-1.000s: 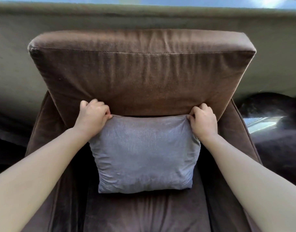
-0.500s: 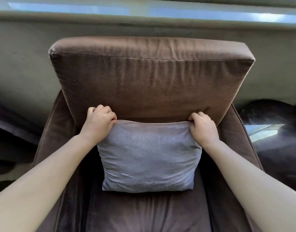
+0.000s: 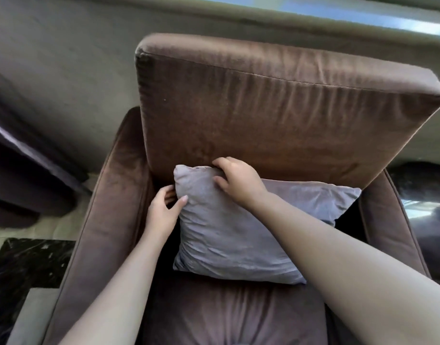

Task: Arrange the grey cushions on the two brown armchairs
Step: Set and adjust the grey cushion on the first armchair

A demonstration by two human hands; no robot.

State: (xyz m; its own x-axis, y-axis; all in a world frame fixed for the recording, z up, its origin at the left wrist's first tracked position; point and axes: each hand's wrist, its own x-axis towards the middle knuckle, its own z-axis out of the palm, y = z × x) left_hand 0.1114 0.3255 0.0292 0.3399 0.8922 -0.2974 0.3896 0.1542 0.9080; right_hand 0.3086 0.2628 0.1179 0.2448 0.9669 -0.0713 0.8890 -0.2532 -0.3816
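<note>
Here, a grey cushion (image 3: 226, 240) is sitting on the seat (image 3: 226, 317) of a brown armchair (image 3: 106, 220), with its upper edge leaning against the chair's thick back pad (image 3: 276, 120). It is lying skewed: the corner on the person's left is riding higher than the one on the right, which is sitting just below the back pad's lower edge.

The left hand (image 3: 164, 212) is gripping the cushion's left side. Its thumb is pressing on the front face while the fingers are curling round behind the edge, in the gap between the cushion and the armrest (image 3: 124, 170).

The right hand (image 3: 238, 180) is reaching across and grasping the top edge close to the raised corner. Its fingers are hooking over the top, between cushion and back pad, and the thumb is lying on the front. The right forearm is crossing over the cushion's face and hiding part of its lower right side. Both arms are showing bare.

Behind the chair a plain wall (image 3: 64, 58) is running up to a bright strip of window (image 3: 363, 23). At the lower left, beside the armrest, a black marbled slab (image 3: 27, 262) is showing, though what it belongs to is hard to tell.
</note>
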